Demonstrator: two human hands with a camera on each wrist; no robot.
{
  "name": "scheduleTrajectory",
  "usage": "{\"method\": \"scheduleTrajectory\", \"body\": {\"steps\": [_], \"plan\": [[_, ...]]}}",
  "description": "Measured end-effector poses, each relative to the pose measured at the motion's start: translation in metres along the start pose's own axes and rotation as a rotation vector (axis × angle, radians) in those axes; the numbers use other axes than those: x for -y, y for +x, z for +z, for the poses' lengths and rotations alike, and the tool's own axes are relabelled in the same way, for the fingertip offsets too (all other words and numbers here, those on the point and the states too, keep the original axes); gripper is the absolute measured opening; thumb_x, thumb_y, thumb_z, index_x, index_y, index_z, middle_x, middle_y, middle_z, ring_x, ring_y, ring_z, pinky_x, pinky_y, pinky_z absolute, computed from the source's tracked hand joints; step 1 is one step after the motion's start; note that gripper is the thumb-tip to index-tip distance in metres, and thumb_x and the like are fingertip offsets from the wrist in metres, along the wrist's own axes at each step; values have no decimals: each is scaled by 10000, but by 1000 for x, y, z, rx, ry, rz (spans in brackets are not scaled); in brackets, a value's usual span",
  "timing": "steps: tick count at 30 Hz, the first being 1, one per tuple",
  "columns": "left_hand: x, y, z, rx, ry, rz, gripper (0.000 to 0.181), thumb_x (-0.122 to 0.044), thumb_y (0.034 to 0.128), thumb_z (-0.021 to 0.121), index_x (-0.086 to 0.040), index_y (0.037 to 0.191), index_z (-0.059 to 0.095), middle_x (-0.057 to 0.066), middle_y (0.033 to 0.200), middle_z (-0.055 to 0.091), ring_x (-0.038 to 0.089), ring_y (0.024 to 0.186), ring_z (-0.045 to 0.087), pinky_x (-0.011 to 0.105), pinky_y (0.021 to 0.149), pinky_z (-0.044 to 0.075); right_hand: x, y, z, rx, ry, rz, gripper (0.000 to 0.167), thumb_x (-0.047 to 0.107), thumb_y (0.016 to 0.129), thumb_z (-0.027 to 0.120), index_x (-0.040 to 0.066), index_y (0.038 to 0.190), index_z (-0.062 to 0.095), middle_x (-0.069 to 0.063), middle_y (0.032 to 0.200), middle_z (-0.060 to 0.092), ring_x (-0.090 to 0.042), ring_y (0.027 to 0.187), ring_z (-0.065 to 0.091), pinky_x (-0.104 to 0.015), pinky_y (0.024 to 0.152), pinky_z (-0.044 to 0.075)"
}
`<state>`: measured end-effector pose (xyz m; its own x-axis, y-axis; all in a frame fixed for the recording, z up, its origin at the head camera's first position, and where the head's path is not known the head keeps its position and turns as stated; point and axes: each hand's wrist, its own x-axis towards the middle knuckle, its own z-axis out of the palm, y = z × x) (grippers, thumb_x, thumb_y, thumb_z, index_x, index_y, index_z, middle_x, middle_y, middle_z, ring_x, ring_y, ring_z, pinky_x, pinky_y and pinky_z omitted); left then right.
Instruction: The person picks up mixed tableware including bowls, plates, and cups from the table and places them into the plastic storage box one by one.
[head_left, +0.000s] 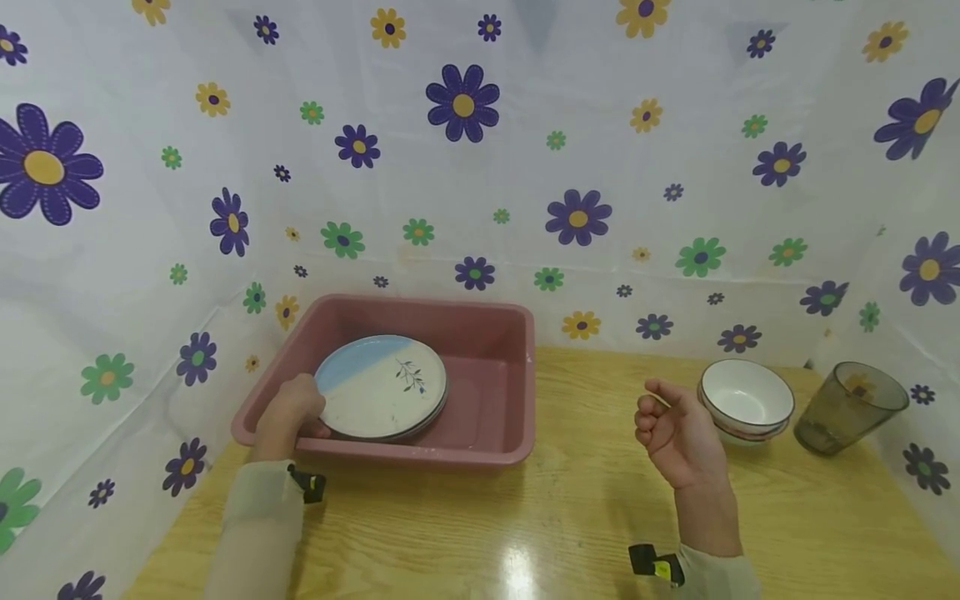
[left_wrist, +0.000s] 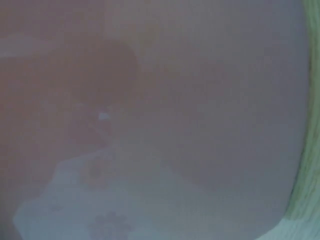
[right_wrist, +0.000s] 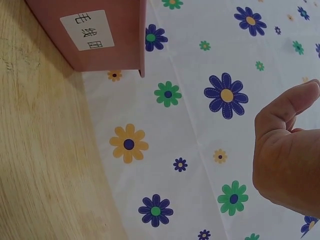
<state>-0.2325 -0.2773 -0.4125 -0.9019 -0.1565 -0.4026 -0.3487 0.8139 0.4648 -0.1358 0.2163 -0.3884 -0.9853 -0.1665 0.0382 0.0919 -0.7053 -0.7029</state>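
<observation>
In the head view, a pink plastic basin point(head_left: 487, 404) holds a small stack of plates point(head_left: 375, 400), the top one blue and cream with a leafy sprig. My left hand point(head_left: 291, 406) reaches over the basin's near left side and grips the stack's left edge; its fingertips are partly hidden. The left wrist view is a blurred close-up of pink basin surface. Above the table to the right, my right hand point(head_left: 681, 433) is loosely curled, palm turned inward, holding nothing. Stacked white bowls point(head_left: 746, 396) stand just beyond it. The right wrist view shows its thumb point(right_wrist: 295, 102).
A smoky, translucent cup point(head_left: 847, 408) stands tilted-looking right of the bowls. The wood-grain table point(head_left: 450, 525) is backed and flanked by a white flowered sheet point(head_left: 525, 183). A white label point(right_wrist: 87, 30) with written characters is on the basin's outer side.
</observation>
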Motion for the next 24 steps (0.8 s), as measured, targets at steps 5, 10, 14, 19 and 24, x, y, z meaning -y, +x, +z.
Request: {"method": "scheduleTrajectory", "body": {"steps": [5, 10, 14, 19, 24], "plan": [[-2, -2, 0, -25, 40, 34, 262, 25, 974, 384, 194, 1153, 472, 256, 868, 615, 147, 511, 650, 241, 502, 528, 1, 1, 1, -6, -19, -4, 430, 177, 1094, 288, 102, 929, 678, -12, 736, 672, -107, 624, 621, -203, 567, 501], [-5, -4, 1, -27, 80, 55, 227, 27, 954, 397, 174, 1083, 511, 222, 821, 629, 118, 479, 631, 223, 496, 516, 1, 1, 1, 4, -18, -2, 445, 171, 1095, 278, 104, 930, 686, -12, 737, 673, -106, 627, 622, -202, 568, 499], [-5, -3, 2, 4, 53, 48, 261, 28, 964, 379, 194, 1134, 487, 194, 786, 631, 123, 482, 637, 214, 489, 516, 0, 0, 0, 14, -15, -2, 452, 166, 1094, 270, 102, 931, 687, -14, 739, 673, -107, 628, 621, -201, 568, 497], [0, -1, 2, 22, -17, 75, 296, 36, 943, 370, 219, 1148, 479, 212, 805, 630, 155, 503, 661, 234, 494, 527, 0, 0, 0, 8, -15, -3, 446, 166, 1094, 274, 103, 934, 686, -14, 740, 672, -109, 628, 620, -203, 567, 496], [5, 0, 2, 37, -42, 107, 308, 34, 904, 390, 224, 1117, 507, 216, 782, 659, 177, 533, 678, 258, 534, 534, 0, 0, 0, -8, -23, -1, 437, 172, 1093, 286, 103, 929, 685, -14, 738, 671, -110, 625, 619, -203, 565, 497]]}}
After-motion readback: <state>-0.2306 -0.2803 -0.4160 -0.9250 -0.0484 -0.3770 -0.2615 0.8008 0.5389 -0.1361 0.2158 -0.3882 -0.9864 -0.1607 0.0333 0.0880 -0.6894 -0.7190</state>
